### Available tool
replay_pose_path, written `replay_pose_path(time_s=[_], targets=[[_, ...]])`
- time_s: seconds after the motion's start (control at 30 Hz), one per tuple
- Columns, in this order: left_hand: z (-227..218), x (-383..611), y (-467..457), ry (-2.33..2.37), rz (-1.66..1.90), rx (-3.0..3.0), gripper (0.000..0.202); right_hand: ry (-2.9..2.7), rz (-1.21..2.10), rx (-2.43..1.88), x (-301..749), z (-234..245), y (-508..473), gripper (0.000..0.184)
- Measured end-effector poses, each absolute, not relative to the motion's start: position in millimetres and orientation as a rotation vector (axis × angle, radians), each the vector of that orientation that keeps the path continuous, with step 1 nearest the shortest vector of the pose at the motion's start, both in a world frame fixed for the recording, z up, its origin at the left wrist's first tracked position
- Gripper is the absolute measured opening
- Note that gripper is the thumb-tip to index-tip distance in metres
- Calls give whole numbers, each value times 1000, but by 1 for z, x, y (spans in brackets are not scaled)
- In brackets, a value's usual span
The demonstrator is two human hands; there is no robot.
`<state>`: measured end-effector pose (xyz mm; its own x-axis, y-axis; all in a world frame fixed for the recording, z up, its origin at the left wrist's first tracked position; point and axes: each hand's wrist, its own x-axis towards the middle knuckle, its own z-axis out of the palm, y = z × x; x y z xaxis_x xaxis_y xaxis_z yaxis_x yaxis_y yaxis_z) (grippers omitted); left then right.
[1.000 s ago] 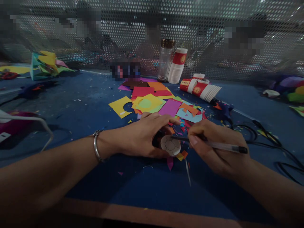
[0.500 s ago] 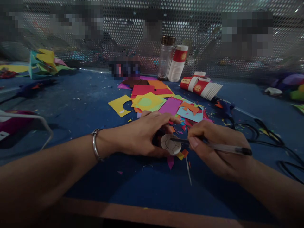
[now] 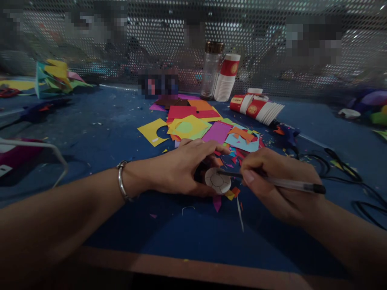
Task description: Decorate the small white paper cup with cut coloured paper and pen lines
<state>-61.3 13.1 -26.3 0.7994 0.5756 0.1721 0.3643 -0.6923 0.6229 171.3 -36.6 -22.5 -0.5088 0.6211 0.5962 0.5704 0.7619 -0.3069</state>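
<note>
My left hand [image 3: 181, 169] is closed around a small dark object with a round white top [image 3: 218, 181], steadying it on the blue table. Thin lines are drawn on that white disc. My right hand [image 3: 272, 181] pinches a clear ballpoint pen [image 3: 290, 185], whose tip rests on the disc. A metal bangle [image 3: 121, 181] circles my left wrist. Small coloured paper scraps [image 3: 225, 197] lie under and around the disc.
Coloured paper sheets [image 3: 193, 125] with cut-out circles lie just beyond my hands. Behind them stand a clear bottle [image 3: 211, 72] and stacked paper cups [image 3: 226, 80]; more cups [image 3: 260, 108] lie sideways. A glue gun [image 3: 286, 135] and black cables [image 3: 341, 165] lie right. A perforated metal screen closes the back.
Both hands stay on the disc; the pen tip has shifted slightly across the white top. The view has drifted a little upward.
</note>
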Motion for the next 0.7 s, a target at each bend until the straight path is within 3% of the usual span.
replay_pose_path(time_s=[0.7], targets=[[-27,-61,14,713,462,2403,74,-2262,15,-903,172,-24,-33,15]])
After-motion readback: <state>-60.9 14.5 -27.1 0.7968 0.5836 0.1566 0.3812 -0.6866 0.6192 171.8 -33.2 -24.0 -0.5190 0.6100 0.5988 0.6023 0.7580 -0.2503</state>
